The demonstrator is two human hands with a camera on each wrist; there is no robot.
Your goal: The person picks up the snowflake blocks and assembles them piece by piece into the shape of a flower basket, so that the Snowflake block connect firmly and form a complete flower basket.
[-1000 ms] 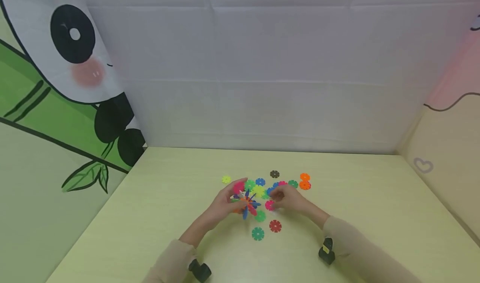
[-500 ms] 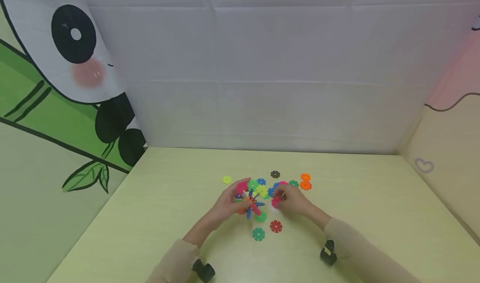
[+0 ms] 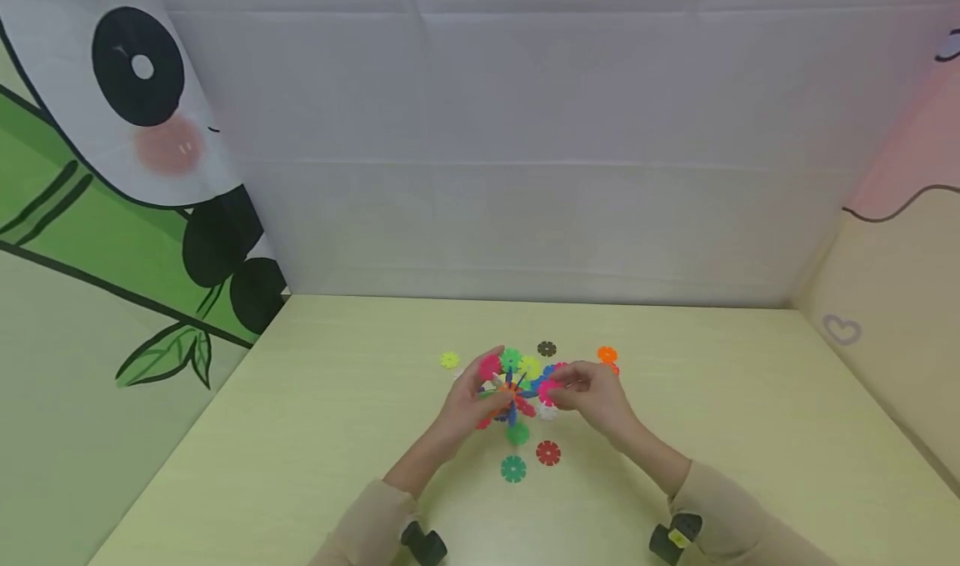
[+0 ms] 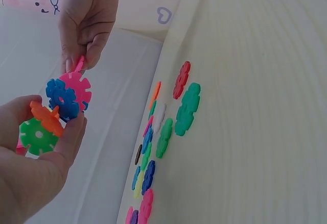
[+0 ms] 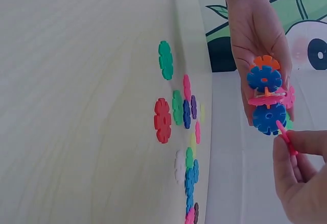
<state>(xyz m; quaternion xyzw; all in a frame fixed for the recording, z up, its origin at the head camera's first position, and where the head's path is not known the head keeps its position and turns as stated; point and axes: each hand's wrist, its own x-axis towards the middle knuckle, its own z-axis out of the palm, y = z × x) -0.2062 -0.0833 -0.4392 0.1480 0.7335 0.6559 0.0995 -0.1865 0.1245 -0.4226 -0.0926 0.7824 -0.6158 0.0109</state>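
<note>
In the head view my left hand (image 3: 471,401) holds a cluster of joined plastic snowflake discs (image 3: 513,398) above the table. Thumb and fingers grip it at an orange disc (image 4: 47,119) and a green disc (image 4: 38,137); blue discs (image 5: 269,119) and pink ones stick out. My right hand (image 3: 597,393) pinches a single pink snowflake disc (image 5: 287,139) edge-on between thumb and fingertips. That disc's edge is right by a blue disc of the cluster; whether they touch I cannot tell. My left palm hides part of the cluster.
Loose snowflake discs lie on the pale table (image 3: 360,433). Nearest are a red disc (image 3: 548,453) and a teal one (image 3: 513,468); a white disc (image 5: 180,167) lies under my hands. Orange discs (image 3: 607,354) are at the far right, and a white panel (image 3: 525,216) stands behind.
My right hand has lifted the pink disc and turned it toward the cluster. My left hand has shifted rightward and slightly up with the cluster, so the two hands are closer together.
</note>
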